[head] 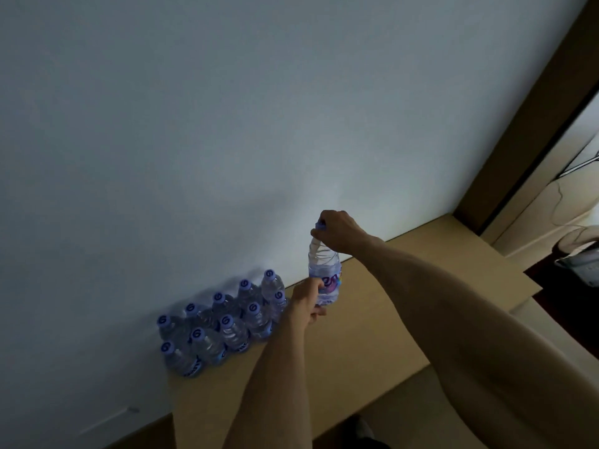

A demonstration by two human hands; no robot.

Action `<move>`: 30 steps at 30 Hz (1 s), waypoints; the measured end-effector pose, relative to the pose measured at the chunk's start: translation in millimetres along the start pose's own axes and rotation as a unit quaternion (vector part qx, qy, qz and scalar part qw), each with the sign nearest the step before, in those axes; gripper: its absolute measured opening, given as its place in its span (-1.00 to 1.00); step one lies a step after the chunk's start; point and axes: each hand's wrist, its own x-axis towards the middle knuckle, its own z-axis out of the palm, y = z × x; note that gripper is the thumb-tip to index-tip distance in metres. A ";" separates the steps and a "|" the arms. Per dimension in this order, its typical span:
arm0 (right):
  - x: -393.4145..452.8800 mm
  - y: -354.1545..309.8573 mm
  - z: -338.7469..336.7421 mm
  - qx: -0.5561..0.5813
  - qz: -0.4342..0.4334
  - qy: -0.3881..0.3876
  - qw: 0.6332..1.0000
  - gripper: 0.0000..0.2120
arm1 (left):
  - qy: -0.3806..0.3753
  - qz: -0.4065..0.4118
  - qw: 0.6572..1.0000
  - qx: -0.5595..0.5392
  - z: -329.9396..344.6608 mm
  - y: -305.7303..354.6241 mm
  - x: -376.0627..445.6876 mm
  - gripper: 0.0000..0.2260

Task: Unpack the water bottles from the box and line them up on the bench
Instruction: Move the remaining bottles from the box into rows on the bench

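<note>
Held bottle [324, 273]: clear, glossy plastic with a ribbed shoulder, a smooth printed film label and a matt purple plastic cap. Standing bottles [223, 322]: the same clear ribbed plastic, purple caps printed with a pale mark. Table [366, 322]: smooth, matt tan surface, like laminated board. Wall [194, 124]: plain, matt, painted finish.

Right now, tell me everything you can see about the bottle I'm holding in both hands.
The held bottle is clear ribbed plastic with a purple cap and a pale purple label. It stands roughly upright against the white wall, just right of the bottles already grouped on the tan bench. The right hand grips its cap and neck from above; the left hand holds its lower body. Whether its base touches the bench is hidden.
</note>
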 end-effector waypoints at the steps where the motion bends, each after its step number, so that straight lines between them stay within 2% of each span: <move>1: 4.3 4.8 2.8 -0.011 -0.007 -0.011 1.000 -0.70 | 0.014 -0.001 1.000 0.028 3.8 2.3 5.9 -0.70; 5: 23.0 17.7 14.1 -0.039 -0.064 -0.060 0.995 -0.75 | 0.139 0.079 0.973 0.164 5.0 18.7 30.7 -0.71; 8: 40.7 24.6 21.4 -0.055 -0.102 -0.099 0.988 -0.77 | 0.196 0.133 0.919 0.314 -5.0 26.3 32.5 -0.71; 10: 52.4 30.4 27.2 -0.067 -0.126 -0.102 0.984 -0.73 | 0.248 0.146 0.867 0.406 -14.3 28.1 34.4 -0.73; 12: 58.6 37.4 38.5 -0.075 -0.135 -0.106 0.982 -0.74 | 0.268 0.134 0.839 0.455 -23.3 26.8 34.1 -0.79; 18: 69.9 41.2 84.0 -0.097 -0.148 -0.133 0.975 -0.81 | 0.282 0.088 0.796 0.528 -46.6 8.8 43.3 -0.79; 21: 79.6 43.6 101.4 -0.121 -0.151 -0.147 0.970 -0.82 | 0.280 0.087 0.785 0.546 -53.6 4.0 60.4 -0.78; 25: 90.3 49.4 122.9 -0.118 -0.164 -0.135 0.970 -0.81 | 0.267 0.079 0.811 0.514 -64.9 0.3 76.6 -0.77; 30: 96.5 52.2 141.0 -0.137 -0.182 -0.145 0.963 -0.91 | 0.268 0.088 0.822 0.495 -73.2 -7.1 84.7 -0.78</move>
